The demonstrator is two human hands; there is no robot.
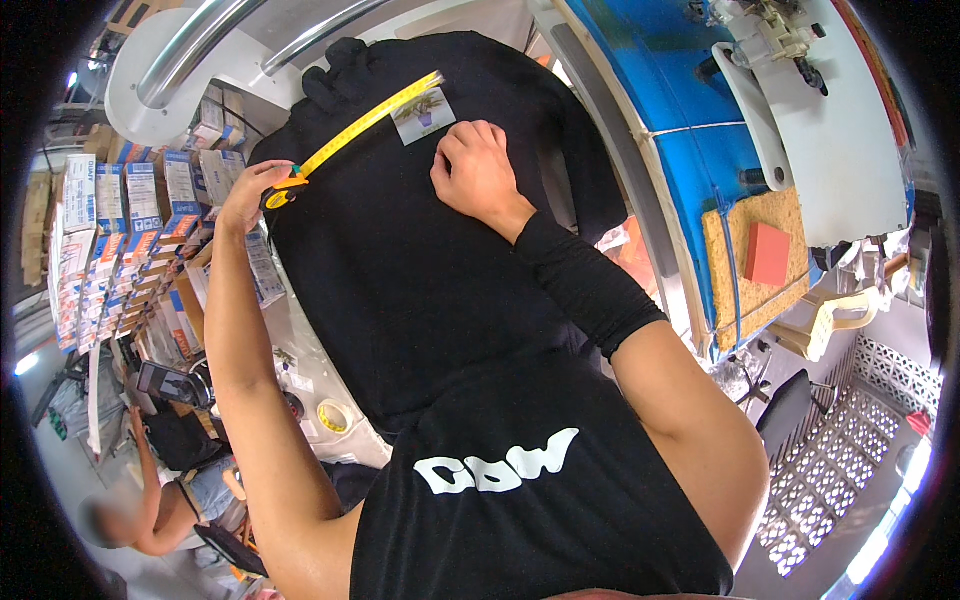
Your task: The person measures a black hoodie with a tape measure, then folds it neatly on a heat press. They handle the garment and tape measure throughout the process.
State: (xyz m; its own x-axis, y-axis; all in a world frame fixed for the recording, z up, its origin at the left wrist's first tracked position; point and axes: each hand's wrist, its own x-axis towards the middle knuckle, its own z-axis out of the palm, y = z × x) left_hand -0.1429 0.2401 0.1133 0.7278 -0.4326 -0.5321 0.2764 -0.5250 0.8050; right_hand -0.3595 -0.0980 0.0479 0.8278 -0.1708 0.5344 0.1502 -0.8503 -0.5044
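A black long-sleeved garment (390, 260), likely a sweatshirt, lies spread in front of me, bunched at its far left edge. My left hand (252, 195) is closed around a yellow-and-black tape measure (284, 193) at the garment's left edge. Its yellow blade (365, 122) runs out to the upper right across the cloth. The blade's end overlaps the upper edge of a small picture card (424, 118) showing a potted plant. Just below and right of that card, my right hand (480, 172) rests on the garment with curled fingers; the fingertips are hidden.
Stacked cardboard boxes (140, 215) stand on the left, with a tape roll (333, 416) lower down. Metal tubes (205, 50) cross the upper left. A blue-topped table (690, 130) on the right bears a red block (768, 254). Another person (150, 510) is at lower left.
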